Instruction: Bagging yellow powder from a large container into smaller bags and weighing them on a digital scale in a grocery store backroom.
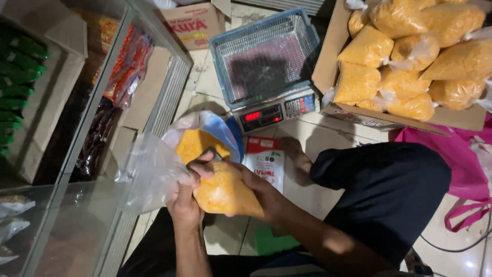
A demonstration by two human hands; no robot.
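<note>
Both hands gripped one bag of yellow crumbs, held above the floor in front of the person's lap. Left hand had fingers clamped together on the neck w/ loose clear plastic fanning out to the left; right hand cupped the bag's far side, fingers wrapped under it. Risk, as I judged it: neck grip slackening, or thin plastic tearing, would spill crumbs onto the tiles. Scale w/ blue basket stood well apart, beyond the open sack.

Dim, warm indoor light, dark left edge, slight blur
</note>
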